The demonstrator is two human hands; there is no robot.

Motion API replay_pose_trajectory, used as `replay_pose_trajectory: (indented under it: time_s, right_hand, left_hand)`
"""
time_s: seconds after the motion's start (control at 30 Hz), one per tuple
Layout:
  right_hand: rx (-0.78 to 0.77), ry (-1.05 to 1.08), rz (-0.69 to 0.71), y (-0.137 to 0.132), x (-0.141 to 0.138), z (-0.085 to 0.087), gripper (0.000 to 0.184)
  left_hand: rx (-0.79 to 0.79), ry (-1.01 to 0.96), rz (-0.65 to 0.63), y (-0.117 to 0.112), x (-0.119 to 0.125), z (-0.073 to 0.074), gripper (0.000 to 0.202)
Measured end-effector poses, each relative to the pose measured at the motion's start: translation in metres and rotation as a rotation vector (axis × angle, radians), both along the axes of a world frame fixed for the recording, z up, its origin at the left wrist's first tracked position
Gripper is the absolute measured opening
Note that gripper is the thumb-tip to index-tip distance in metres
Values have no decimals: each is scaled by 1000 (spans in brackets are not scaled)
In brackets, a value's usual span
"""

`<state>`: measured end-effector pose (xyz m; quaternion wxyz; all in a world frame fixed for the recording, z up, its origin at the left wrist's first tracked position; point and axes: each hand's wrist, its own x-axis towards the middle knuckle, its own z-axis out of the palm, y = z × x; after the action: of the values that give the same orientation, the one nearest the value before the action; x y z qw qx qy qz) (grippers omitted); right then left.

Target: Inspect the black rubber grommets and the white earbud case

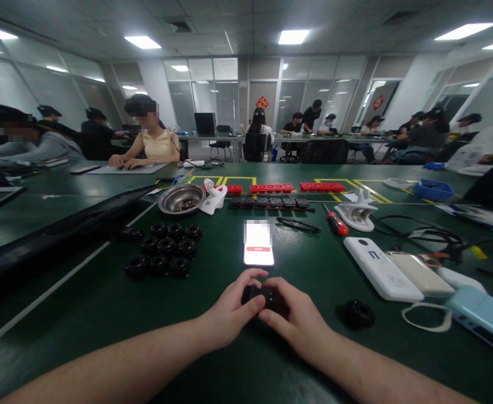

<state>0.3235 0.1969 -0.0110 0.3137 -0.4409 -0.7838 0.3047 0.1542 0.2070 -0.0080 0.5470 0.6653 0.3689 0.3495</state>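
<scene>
Both my left hand [240, 306] and my right hand [290, 311] are closed around one small black cylindrical part [267, 295], held low over the green table in front of me. My fingers cover much of it, so its full shape is hidden. Just beyond my fingertips lies a phone [258, 255] with a lit screen. To the right of my right hand rests a single black ring-shaped part [358, 314]. Several similar black ring-shaped parts [159, 247] stand in rows on the left.
A metal bowl [182, 200] with small pieces sits at the back left. Beyond the phone are red trays [271, 188], a black strip [269, 203] and glasses [298, 225]. A screwdriver [336, 220], white case [381, 269] and light-blue box [488, 320] lie right. People sit at tables behind.
</scene>
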Motion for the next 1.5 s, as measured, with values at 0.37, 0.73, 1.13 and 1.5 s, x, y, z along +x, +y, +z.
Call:
replay_pose_trajectory:
  time_s: [0.37, 0.73, 1.13, 1.5]
  right_hand:
    - [359, -132, -29, -4, -2, 1, 44]
    - [381, -127, -36, 0, 0, -2, 37]
    - [246, 13, -25, 7, 2, -2, 20]
    - [282, 10, -38, 4, -1, -1, 18]
  left_hand:
    - [-39, 16, 65, 3, 3, -1, 36]
    - [-158, -119, 66, 3, 2, -6, 62]
    - [-55, -166, 54, 2, 2, -8, 72]
    - [-219, -78, 80, 1, 6, -4, 45]
